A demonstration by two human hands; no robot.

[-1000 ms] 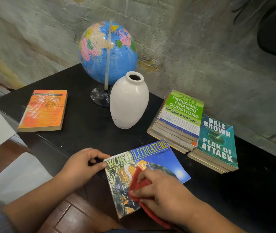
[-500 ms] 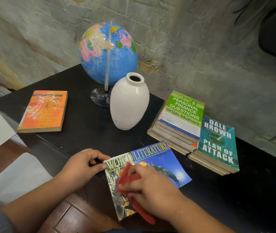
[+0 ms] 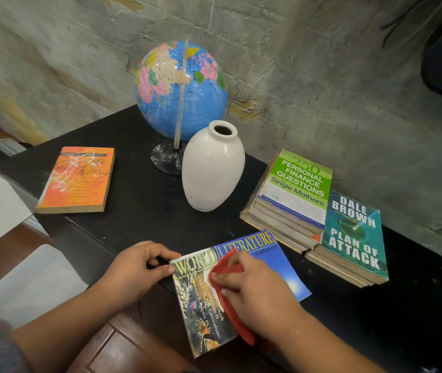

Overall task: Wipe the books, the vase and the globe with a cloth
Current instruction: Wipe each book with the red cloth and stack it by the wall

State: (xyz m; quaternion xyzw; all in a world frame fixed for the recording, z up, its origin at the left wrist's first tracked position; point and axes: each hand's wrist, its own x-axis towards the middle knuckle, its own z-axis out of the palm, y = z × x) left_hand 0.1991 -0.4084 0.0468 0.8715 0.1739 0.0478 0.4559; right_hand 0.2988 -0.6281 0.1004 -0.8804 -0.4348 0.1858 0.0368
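On the black table [image 3: 139,211], near its 6 o'clock edge, the book [image 3: 281,267] lies flat, cover up. Its long axis runs 11 to 5 o'clock, title end toward the vase [image 3: 211,170] at 12. The left hand [image 3: 133,270], forearm angled in from 7 o'clock, pinches the book's 10 o'clock corner with curled fingers. The right hand [image 3: 257,294], forearm from 5 o'clock, sits palm-down mid-cover, fingers curled over the red cloth [image 3: 230,266], pressing it down.

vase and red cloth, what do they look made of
The vase looks like glazed ceramic: smooth white body with soft highlights, though painted plastic can't be ruled out. The red cloth looks like soft matte fabric: it bunches and folds under the right hand, on the World Literature book that the left hand grips.
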